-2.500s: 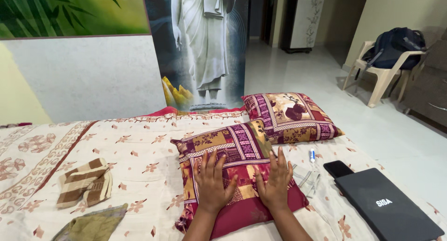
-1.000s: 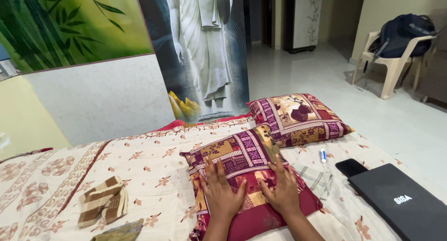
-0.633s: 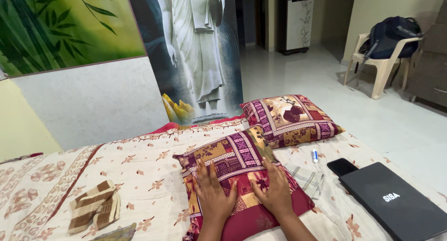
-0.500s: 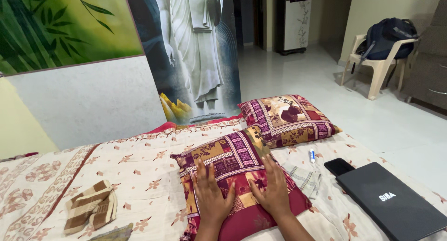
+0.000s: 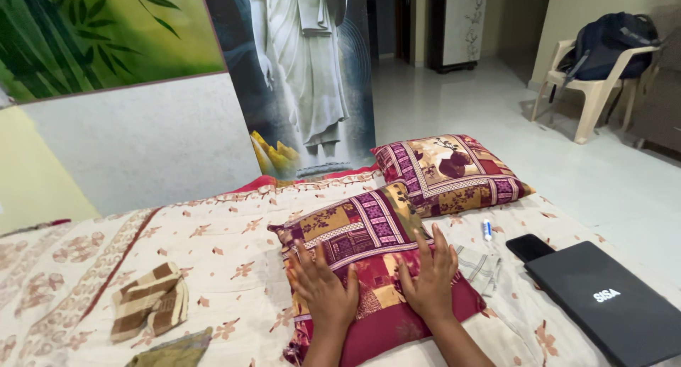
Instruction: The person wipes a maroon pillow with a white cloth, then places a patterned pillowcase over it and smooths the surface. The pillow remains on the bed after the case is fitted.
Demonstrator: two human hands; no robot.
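Both hands kept flat on the near pillow (image 5: 369, 260) across the frames, barely shifted; only the camera view drifted, so the laptop and folded cloth slid a bit in frame. Left hand (image 5: 325, 289) lay palm down on the pillow's lower left part, fingers spread apart, gripping nothing. Right hand (image 5: 429, 278) lay palm down on the pillow's right part, fingers spread apart too, gripping nothing. Near pillow, maroon with patchwork floral panels, sat at lower centre of the frame on the bed (image 5: 213, 246), which had a cream floral sheet. Second pillow (image 5: 447, 172), same pattern, lay just behind it toward upper right, corners close or touching, could not tell which. Black laptop (image 5: 603, 299), closed, sat at lower right on the bed, with a black phone (image 5: 528, 246) just beside its upper left corner. Small white tube with blue cap (image 5: 486, 229) lay between the phone and second pillow. Checked grey cloth (image 5: 479, 268) lay just right of the right hand. Brown striped folded cloth (image 5: 149, 307) lay at lower left, well apart from the hands. White plastic chair (image 5: 592, 90) with a dark backpack (image 5: 606, 44) stood at upper right on the floor.
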